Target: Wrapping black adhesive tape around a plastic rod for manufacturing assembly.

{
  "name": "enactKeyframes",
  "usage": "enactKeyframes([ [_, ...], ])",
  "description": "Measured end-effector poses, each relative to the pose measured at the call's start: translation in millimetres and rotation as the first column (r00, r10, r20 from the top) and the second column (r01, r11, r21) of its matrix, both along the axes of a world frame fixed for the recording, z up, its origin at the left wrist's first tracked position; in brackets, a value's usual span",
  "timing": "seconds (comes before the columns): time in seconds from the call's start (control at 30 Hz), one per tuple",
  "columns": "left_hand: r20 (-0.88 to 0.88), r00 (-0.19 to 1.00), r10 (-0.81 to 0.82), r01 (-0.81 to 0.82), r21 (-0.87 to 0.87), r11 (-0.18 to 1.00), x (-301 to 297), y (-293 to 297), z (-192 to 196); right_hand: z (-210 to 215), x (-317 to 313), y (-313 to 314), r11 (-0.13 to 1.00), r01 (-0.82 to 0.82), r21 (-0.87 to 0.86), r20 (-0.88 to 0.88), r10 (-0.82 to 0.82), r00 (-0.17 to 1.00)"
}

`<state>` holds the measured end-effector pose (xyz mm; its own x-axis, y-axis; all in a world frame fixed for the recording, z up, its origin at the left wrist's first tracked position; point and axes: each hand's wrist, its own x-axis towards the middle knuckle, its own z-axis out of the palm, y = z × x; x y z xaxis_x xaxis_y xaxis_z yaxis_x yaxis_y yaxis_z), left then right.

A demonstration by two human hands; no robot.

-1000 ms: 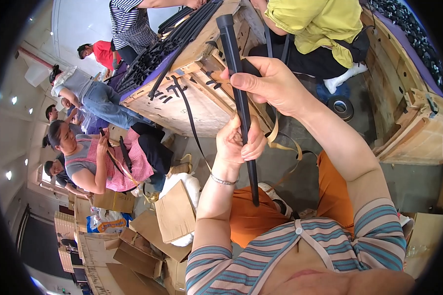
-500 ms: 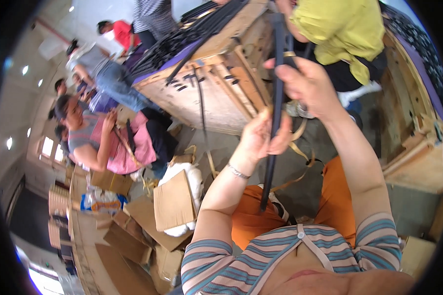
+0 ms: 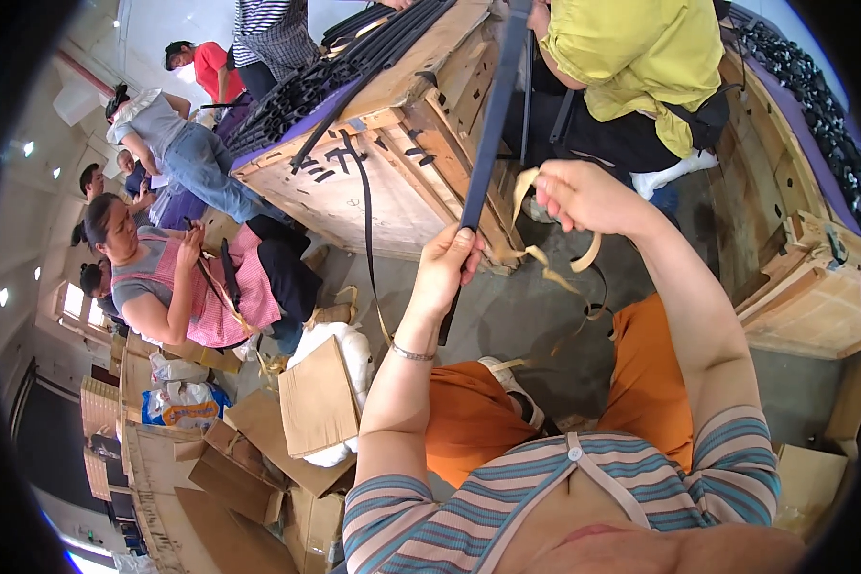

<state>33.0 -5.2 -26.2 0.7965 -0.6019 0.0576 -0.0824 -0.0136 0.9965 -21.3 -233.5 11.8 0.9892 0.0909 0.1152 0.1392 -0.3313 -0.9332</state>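
A long, flat dark strip (image 3: 496, 129) runs slantwise from the top of the view down past my left hand (image 3: 450, 256). The fingers and thumb of that hand are closed around it, and its lower end pokes out below. To the right, my right hand (image 3: 584, 196) is pinched on a thin tan ribbon (image 3: 523, 191) that looks like peeled backing. The ribbon curls and dangles beneath the right hand, toward the strip. Whether it is still joined to the strip, I cannot tell.
A wooden crate (image 3: 354, 206) topped with black strips (image 3: 344, 81) stands ahead. Close by on the far side sits a person in yellow (image 3: 641, 67). Another person (image 3: 196, 277) sits at left. Flattened cardboard (image 3: 318, 397) lies lower left; a second wooden crate (image 3: 794, 277) is at right.
My right hand has come off the dark strip and moved away from it, now pinching the tan ribbon. My left hand has shifted left with the strip, which leans more.
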Motion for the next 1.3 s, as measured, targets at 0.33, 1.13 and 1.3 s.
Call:
enactKeyframes([
  [0.33,-0.186,0.980,0.076,-0.107,-0.162,0.981,-0.4,9.1,4.3,-2.6,-2.6,8.1,0.996,0.083,-0.022,0.050,-0.082,0.995],
  [1.13,-0.193,0.980,-0.054,0.025,-0.149,0.989,-27.2,4.6,11.5,-0.6,13.7,25.5,0.932,-0.107,0.346,0.492,-0.083,0.867],
  [1.3,-0.183,0.982,-0.051,0.024,-0.151,0.988,-28.2,5.7,11.8,0.5,14.5,29.0,0.943,-0.073,0.326,0.520,-0.114,0.847],
])
